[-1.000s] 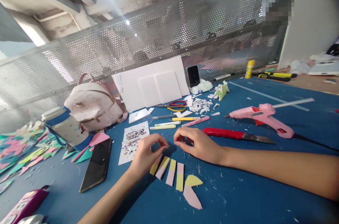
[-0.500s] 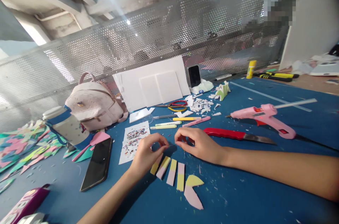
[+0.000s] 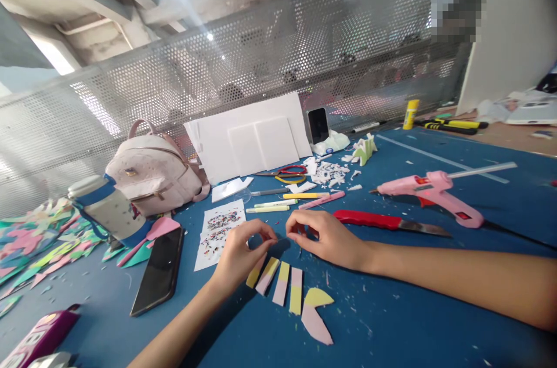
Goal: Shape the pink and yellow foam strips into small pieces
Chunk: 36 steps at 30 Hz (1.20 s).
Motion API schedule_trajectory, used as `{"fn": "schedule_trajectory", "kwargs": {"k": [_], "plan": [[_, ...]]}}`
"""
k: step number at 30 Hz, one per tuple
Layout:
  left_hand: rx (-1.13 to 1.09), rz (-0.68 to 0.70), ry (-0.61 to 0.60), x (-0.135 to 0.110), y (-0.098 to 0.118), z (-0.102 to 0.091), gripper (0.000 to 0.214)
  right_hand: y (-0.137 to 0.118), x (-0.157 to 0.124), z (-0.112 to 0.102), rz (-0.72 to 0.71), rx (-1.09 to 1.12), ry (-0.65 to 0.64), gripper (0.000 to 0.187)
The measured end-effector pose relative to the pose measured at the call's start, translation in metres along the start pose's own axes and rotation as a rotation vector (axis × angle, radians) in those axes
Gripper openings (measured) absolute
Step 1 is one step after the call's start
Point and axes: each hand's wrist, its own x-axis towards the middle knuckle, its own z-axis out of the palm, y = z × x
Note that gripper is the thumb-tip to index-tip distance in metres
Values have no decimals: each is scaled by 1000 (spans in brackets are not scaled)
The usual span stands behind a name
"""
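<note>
**Two curled hands over a row of pink-and-yellow strips**

Watching remotely through the head camera, I have both bare hands mid-table, fingertips facing each other across a narrow gap.

Left hand (image 3: 243, 249): fingers bent, thumb tip close to the forefinger. Right hand (image 3: 333, 240): fingers folded in, thumb brought up to them in a loose pinch. Anything held in either would be tiny; I can't make it out.

Strips (image 3: 296, 291): four, pink and yellow, fanned on the blue table (image 3: 391, 321) just below the hands. The leftmost is partly hidden by the left hand; contact unclear from my angle. Beside the right end of the row lies a notched piece (image 3: 311, 310), yellow above, pink below.

Left of the left hand, a white sheet (image 3: 201, 262) carries small coloured specks. Farther left, a dark phone (image 3: 159, 272) lies flat near a leaning cup (image 3: 111, 211), with a pale backpack (image 3: 152, 173) behind.

Beyond the hands I note a pink marker (image 3: 322, 200), red-and-yellow scissors (image 3: 291, 171) and a heap of white scraps (image 3: 329, 173). Behind the right forearm: a red-handled knife (image 3: 368, 219), then a pink glue gun (image 3: 435, 185), nozzle pointing left.
</note>
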Motion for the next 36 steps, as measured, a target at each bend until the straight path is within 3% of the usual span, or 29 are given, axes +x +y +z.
{"fn": "schedule_trajectory", "kwargs": {"k": [36], "plan": [[-181, -72, 77, -1, 3, 3, 28, -3, -1, -1, -11, 4, 2, 7]]}}
